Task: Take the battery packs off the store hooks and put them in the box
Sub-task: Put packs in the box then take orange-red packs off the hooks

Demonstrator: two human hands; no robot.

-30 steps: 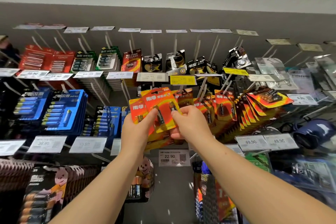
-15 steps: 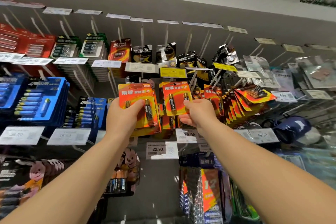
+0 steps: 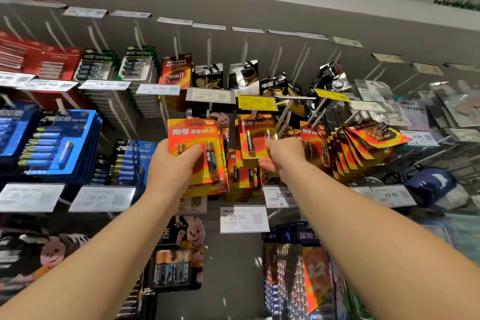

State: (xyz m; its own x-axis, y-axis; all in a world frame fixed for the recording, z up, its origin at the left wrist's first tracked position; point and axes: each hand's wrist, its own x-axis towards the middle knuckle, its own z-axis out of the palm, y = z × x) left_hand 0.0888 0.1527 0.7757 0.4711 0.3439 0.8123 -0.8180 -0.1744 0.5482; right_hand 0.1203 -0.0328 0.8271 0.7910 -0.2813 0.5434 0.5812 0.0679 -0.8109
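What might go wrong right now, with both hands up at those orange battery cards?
The left hand holds several orange packs in one grip; the stack could slip. The right hand reaches the hanging pack beside fanned packs that a tug might knock loose.

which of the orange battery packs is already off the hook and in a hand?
The orange pack gripped by the left hand, left of the rest. The other orange packs hang on hooks; the right hand only reaches toward them.
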